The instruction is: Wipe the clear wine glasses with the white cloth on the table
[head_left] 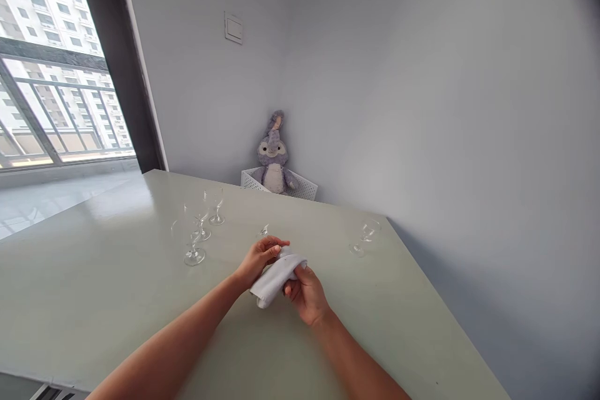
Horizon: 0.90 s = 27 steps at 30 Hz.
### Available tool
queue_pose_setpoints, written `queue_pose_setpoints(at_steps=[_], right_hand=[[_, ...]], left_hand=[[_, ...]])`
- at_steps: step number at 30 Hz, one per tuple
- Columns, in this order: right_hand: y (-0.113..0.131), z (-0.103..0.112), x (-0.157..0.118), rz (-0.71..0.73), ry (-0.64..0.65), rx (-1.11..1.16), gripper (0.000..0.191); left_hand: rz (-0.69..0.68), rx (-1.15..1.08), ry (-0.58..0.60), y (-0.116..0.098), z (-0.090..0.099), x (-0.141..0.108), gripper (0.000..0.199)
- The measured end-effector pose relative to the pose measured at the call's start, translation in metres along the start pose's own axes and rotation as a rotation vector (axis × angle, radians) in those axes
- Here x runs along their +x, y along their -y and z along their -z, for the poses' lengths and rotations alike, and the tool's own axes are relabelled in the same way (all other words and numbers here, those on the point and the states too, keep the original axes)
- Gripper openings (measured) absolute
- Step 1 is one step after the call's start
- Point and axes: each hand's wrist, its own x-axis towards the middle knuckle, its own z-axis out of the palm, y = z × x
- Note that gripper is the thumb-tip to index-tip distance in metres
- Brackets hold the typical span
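Through the head view I had both hands over the middle of the pale counter (94, 262), well in from its right edge. The left hand (260, 256) was half closed, its fingers laid across the upper end of a white cloth (276, 281); the right hand (305, 297) was curled more tightly, thumb pressed to the cloth and fingers tucked in below. Whether the folds hid anything hard, I could not tell; if they did, a loose grip could have let it slip.

A half-hidden glass (263, 232) stood just beyond the left hand, so a push toward the far edge might have tipped it. Left of the hands, three stemmed glasses (194, 256) stood close together, where one knocked over could have struck its neighbours. Near the far right corner stood a lone glass (357, 250); a wide swing of the right hand might have sent it over the edge.
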Motion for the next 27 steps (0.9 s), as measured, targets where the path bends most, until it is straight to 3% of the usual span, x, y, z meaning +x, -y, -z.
queue_pose_setpoints(at_steps=[5, 7, 9, 11, 14, 19, 22, 27], right_hand=[[-0.015, 0.002, -0.004, 0.197, -0.018, -0.517, 0.026], [-0.017, 0.005, -0.003, 0.261, -0.04, -0.609, 0.021], [-0.014, 0.008, 0.001, 0.252, -0.102, -0.567, 0.02], [-0.007, 0.012, 0.007, 0.177, -0.174, -0.403, 0.024], [0.009, 0.021, 0.014, 0.047, -0.157, -0.145, 0.029], [0.018, 0.033, 0.019, -0.035, -0.059, -0.029, 0.026], [0.02, 0.031, 0.016, -0.024, -0.006, -0.158, 0.028], [0.042, 0.019, 0.0, 0.11, 0.208, -0.594, 0.018]], left_hand=[[0.123, 0.097, -0.084, 0.005, 0.002, 0.003, 0.035], [0.136, 0.231, -0.124, 0.008, 0.001, 0.003, 0.037], [0.043, 0.471, -0.215, 0.011, 0.001, 0.001, 0.036], [-0.156, 0.699, -0.272, 0.01, -0.001, -0.002, 0.026], [-0.443, 0.78, -0.178, 0.003, -0.003, -0.004, 0.014], [-0.515, 0.842, 0.052, -0.005, 0.002, -0.003, 0.027], [-0.569, 0.936, 0.055, 0.0, 0.009, -0.001, 0.03], [-0.571, 1.092, 0.063, 0.004, 0.018, 0.0, 0.04]])
